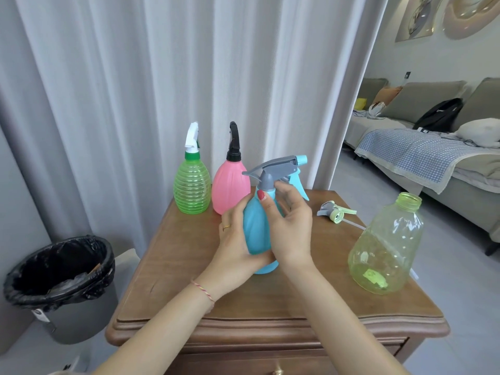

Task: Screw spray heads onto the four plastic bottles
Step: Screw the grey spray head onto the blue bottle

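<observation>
My left hand grips the body of a blue bottle held above the wooden table. A grey and blue spray head sits on the blue bottle's neck, and my right hand holds the neck just under its grey collar. At the back left stand a ribbed green bottle with a white spray head and a pink bottle with a black spray head. An open yellow-green bottle stands at the right. A loose grey and yellow-green spray head lies behind it.
A bin lined with a black bag stands on the floor left of the table. White curtains hang behind. A grey sofa with a checked blanket fills the right background.
</observation>
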